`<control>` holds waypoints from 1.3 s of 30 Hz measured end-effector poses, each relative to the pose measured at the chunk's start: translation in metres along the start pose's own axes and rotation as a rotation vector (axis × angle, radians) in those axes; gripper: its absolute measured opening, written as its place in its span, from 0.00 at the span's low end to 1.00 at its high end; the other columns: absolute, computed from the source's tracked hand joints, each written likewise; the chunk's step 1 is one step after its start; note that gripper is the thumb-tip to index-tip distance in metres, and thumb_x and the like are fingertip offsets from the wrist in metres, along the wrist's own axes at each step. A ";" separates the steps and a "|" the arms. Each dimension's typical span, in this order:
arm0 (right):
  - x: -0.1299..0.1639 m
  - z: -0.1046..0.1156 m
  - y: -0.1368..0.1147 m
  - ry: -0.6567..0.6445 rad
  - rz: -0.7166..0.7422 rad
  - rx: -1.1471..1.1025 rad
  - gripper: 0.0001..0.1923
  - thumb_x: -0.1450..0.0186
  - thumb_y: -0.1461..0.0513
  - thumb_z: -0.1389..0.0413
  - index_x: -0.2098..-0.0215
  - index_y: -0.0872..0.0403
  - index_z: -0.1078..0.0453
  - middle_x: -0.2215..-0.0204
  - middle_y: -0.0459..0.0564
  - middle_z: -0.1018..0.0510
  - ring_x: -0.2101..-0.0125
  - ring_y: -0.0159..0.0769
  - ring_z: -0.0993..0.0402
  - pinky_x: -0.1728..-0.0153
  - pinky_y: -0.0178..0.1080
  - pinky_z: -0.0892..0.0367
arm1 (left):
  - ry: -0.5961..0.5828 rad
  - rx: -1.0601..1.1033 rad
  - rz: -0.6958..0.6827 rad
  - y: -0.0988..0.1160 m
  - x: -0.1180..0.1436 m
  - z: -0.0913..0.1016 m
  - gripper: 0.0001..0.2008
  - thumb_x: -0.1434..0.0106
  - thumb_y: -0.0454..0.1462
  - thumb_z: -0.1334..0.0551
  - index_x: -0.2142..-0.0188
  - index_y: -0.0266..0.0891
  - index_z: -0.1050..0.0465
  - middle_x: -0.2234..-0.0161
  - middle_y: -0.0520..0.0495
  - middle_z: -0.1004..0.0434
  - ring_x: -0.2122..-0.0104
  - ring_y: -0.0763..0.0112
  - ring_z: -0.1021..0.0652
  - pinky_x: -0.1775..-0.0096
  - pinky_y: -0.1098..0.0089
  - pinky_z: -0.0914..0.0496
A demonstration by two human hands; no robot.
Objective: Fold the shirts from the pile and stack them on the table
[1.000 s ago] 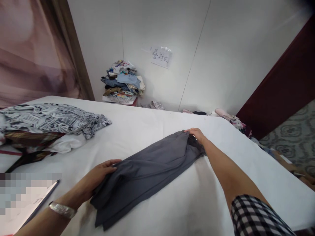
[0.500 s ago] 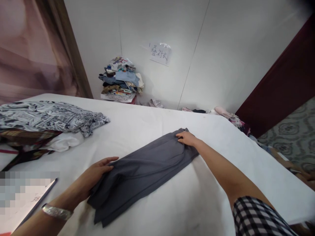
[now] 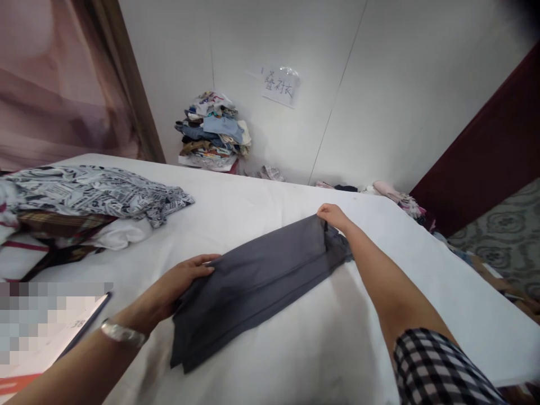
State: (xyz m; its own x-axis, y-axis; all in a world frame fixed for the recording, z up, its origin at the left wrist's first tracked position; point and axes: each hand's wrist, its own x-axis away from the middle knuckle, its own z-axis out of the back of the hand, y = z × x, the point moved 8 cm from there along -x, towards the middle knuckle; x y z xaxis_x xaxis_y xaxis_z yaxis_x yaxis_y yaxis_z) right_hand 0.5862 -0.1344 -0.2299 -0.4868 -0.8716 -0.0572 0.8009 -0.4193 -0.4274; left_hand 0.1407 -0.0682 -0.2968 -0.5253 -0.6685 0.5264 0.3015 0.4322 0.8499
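Note:
A dark grey cloth garment (image 3: 261, 275), folded into a long strip, lies slantwise on the white-covered table. Its exact kind does not show. At its upper right corner my right hand (image 3: 335, 216) pinches the far edge, lifting it slightly. My left hand (image 3: 189, 281) grips the same long edge near the lower left end, thumb on top and some fingers out of sight. Beneath my right hand the garment's right end is bunched and crumpled. The middle looks fairly smooth, with a lengthwise crease along the near side.
A heap of garments, topped by a black-and-white printed one (image 3: 97, 191), occupies the table's left side. In front of it sits a screen (image 3: 50, 332), partly pixelated. Beyond the table (image 3: 422, 264) stands a tall clothes stack (image 3: 215, 132); more clothes (image 3: 396, 197) lie along its far right edge.
My right hand has shifted up to the garment's far corner and closed on it, drawing the edge straight. My left hand has moved slightly up and right along the edge. Wrinkles in the middle have flattened.

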 end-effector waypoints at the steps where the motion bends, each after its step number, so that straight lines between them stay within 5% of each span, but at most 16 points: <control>1: -0.006 -0.006 0.000 0.018 -0.030 0.088 0.08 0.39 0.62 0.46 0.65 0.53 0.25 0.65 0.51 0.19 0.62 0.38 0.26 0.60 0.36 0.35 | 0.084 -0.096 -0.035 0.001 -0.006 0.006 0.27 0.53 0.40 0.30 0.52 0.40 0.25 0.66 0.46 0.17 0.71 0.62 0.19 0.69 0.67 0.25; 4: -0.017 -0.033 -0.005 0.011 -0.057 0.198 0.04 0.41 0.63 0.43 0.69 0.52 0.24 0.65 0.51 0.18 0.59 0.41 0.25 0.58 0.37 0.37 | 0.282 -0.367 -0.162 0.006 -0.016 0.026 0.20 0.55 0.42 0.30 0.61 0.39 0.22 0.72 0.47 0.18 0.72 0.62 0.20 0.71 0.71 0.28; 7: -0.013 -0.052 -0.010 0.018 -0.035 0.253 0.08 0.37 0.64 0.46 0.68 0.52 0.23 0.64 0.53 0.18 0.59 0.41 0.25 0.55 0.39 0.39 | 0.323 -0.471 -0.227 0.005 -0.011 0.039 0.21 0.55 0.45 0.29 0.60 0.41 0.22 0.69 0.47 0.19 0.71 0.64 0.21 0.73 0.73 0.31; 11: -0.002 -0.050 -0.010 0.064 0.013 0.285 0.14 0.34 0.65 0.51 0.63 0.54 0.23 0.60 0.57 0.18 0.56 0.44 0.26 0.50 0.43 0.41 | 0.315 -0.492 -0.145 -0.009 0.006 0.048 0.24 0.51 0.43 0.32 0.53 0.40 0.25 0.64 0.46 0.19 0.74 0.66 0.23 0.78 0.72 0.34; 17: 0.004 -0.048 -0.001 0.090 0.017 0.348 0.16 0.34 0.59 0.49 0.54 0.55 0.23 0.50 0.61 0.23 0.46 0.52 0.32 0.48 0.49 0.37 | 0.437 -0.792 -0.235 -0.004 0.028 0.047 0.21 0.43 0.41 0.38 0.50 0.39 0.26 0.59 0.44 0.20 0.63 0.61 0.21 0.62 0.68 0.31; 21: 0.036 -0.055 -0.044 0.211 0.239 0.260 0.24 0.32 0.53 0.51 0.43 0.55 0.30 0.36 0.60 0.36 0.35 0.55 0.47 0.41 0.56 0.43 | 0.529 -0.952 -0.235 -0.001 0.045 0.055 0.25 0.37 0.46 0.43 0.45 0.35 0.30 0.52 0.39 0.23 0.55 0.56 0.23 0.54 0.64 0.32; 24: 0.083 -0.090 -0.087 0.064 0.482 0.196 0.28 0.30 0.49 0.55 0.37 0.52 0.36 0.33 0.56 0.41 0.32 0.51 0.52 0.38 0.56 0.47 | 0.537 -0.994 -0.162 -0.005 0.050 0.058 0.30 0.36 0.53 0.47 0.45 0.34 0.31 0.50 0.36 0.24 0.53 0.53 0.23 0.54 0.62 0.32; 27: 0.117 -0.131 -0.104 -0.158 0.468 0.234 0.30 0.29 0.47 0.58 0.34 0.50 0.41 0.32 0.56 0.45 0.32 0.51 0.53 0.37 0.60 0.52 | 0.523 -1.112 -0.118 -0.005 0.045 0.051 0.32 0.40 0.58 0.45 0.48 0.36 0.30 0.49 0.34 0.27 0.53 0.49 0.23 0.56 0.59 0.31; 30: 0.130 -0.144 -0.112 -0.243 0.395 0.266 0.31 0.29 0.47 0.59 0.33 0.51 0.43 0.30 0.57 0.50 0.31 0.50 0.57 0.35 0.59 0.56 | 0.464 -1.198 -0.132 -0.002 0.035 0.039 0.24 0.41 0.54 0.42 0.57 0.36 0.28 0.53 0.34 0.25 0.54 0.49 0.23 0.58 0.60 0.32; 35: 0.149 -0.130 -0.136 -0.245 0.400 0.197 0.33 0.29 0.45 0.58 0.32 0.50 0.45 0.29 0.56 0.55 0.30 0.51 0.63 0.34 0.60 0.61 | 0.411 -1.099 -0.224 0.005 0.024 0.026 0.10 0.42 0.44 0.41 0.68 0.39 0.29 0.65 0.40 0.21 0.61 0.53 0.21 0.64 0.63 0.32; 39: 0.169 -0.138 -0.153 -0.345 0.430 0.104 0.35 0.30 0.42 0.59 0.31 0.50 0.46 0.29 0.58 0.56 0.30 0.50 0.64 0.34 0.60 0.64 | 0.328 -0.571 -0.166 -0.006 0.019 0.028 0.10 0.43 0.43 0.40 0.67 0.39 0.28 0.71 0.46 0.20 0.67 0.59 0.20 0.69 0.67 0.31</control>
State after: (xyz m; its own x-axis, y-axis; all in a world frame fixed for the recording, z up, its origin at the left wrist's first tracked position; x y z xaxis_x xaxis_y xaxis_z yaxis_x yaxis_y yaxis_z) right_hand 0.3334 -0.1831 -0.2986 0.0189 -0.9949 0.0991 0.9409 -0.0159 -0.3384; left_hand 0.1066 -0.0671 -0.2923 -0.3593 -0.8866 0.2915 0.6579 -0.0191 0.7529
